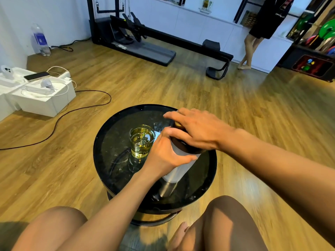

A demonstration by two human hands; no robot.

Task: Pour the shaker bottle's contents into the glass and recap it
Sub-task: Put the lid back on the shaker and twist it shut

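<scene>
A white shaker bottle [178, 168] stands upright on a small round black table [108, 151]. My left hand [163, 153] grips the bottle's upper body from the left. My right hand [195, 129] lies over the bottle's dark lid [184, 145], fingers wrapped on it. A clear glass [142, 141] holding yellow liquid stands just left of the bottle, close to my left hand. Whether the lid is fully seated is hidden by my right hand.
My knees sit at the table's near edge. White boxes [41, 98] with a phone and cables lie on the wooden floor at left. A black exercise machine [145, 42] and another person's legs [250, 48] are far behind.
</scene>
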